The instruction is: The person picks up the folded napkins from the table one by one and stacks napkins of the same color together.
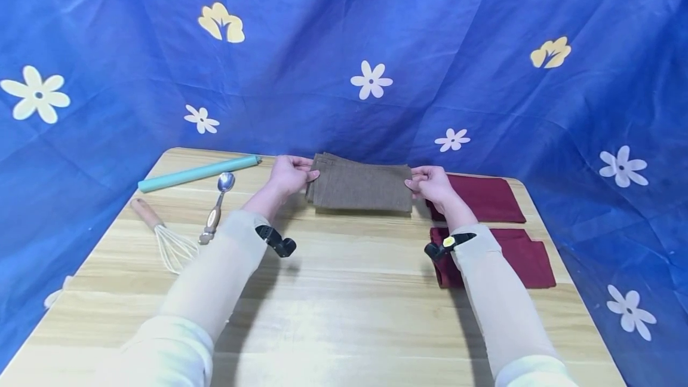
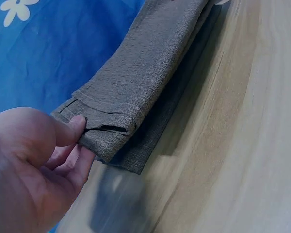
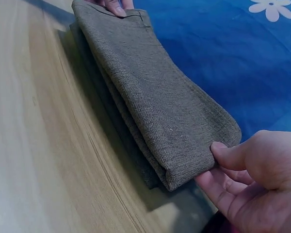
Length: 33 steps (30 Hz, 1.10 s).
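Observation:
A folded grey-brown cloth (image 1: pixel 365 187) is held between my two hands at the back middle of the table. My left hand (image 1: pixel 290 175) pinches its left end, thumb on top and fingers beneath; the layered hem shows there in the left wrist view. At the other end my right hand (image 1: pixel 434 184) pinches the folded edge the same way. Below the held layers, a darker lower layer of grey-brown cloth (image 2: pixel 150 141) hangs close over the wood. In the right wrist view the cloth (image 3: pixel 150 97) stretches away toward the left fingertips.
Two folded dark red cloths, a back one (image 1: pixel 489 199) and a front one (image 1: pixel 524 258), lie at the right, partly behind my right arm. On the left are a teal rolling pin (image 1: pixel 199 173), a metal spoon (image 1: pixel 215 214) and a whisk (image 1: pixel 166 237). A blue flowered curtain (image 1: pixel 301 76) borders the table (image 1: pixel 333 315).

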{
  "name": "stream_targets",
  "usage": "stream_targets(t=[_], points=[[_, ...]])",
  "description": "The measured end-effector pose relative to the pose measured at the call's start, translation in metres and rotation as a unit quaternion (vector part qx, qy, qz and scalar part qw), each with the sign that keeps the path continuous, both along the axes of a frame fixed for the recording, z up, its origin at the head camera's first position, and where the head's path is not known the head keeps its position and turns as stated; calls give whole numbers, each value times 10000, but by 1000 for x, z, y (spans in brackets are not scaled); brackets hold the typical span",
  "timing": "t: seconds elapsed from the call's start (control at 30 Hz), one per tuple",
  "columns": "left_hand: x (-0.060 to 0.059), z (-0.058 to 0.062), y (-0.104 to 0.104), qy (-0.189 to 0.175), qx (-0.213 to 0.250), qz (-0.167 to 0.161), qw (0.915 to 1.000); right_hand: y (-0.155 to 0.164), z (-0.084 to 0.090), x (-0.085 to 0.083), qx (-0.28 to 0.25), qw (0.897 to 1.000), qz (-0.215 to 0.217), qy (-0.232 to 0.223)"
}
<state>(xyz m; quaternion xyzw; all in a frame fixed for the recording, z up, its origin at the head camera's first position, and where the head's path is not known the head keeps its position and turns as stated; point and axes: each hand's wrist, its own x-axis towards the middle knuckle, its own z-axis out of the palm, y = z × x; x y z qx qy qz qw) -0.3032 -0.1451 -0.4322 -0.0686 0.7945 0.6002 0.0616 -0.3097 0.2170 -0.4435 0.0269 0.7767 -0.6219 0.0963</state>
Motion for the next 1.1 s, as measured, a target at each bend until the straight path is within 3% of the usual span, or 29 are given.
stream_targets(t=[0.37, 0.6, 0.8, 1.1], points=[[-12, -21, 0, -67, -196, 319, 9993, -15, -11, -8, 178, 9997, -152, -69], [-9, -24, -5, -58, -240, 47, 9997, -11, -19, -6, 249, 9990, -309, -196], [0, -25, -14, -303, 369, -278, 9985, -10, -20, -2, 146, 9992, -290, -245], [2, -18, -11, -230, 314, -192, 9991, -13, -20, -1, 149, 9987, -485, -10]])
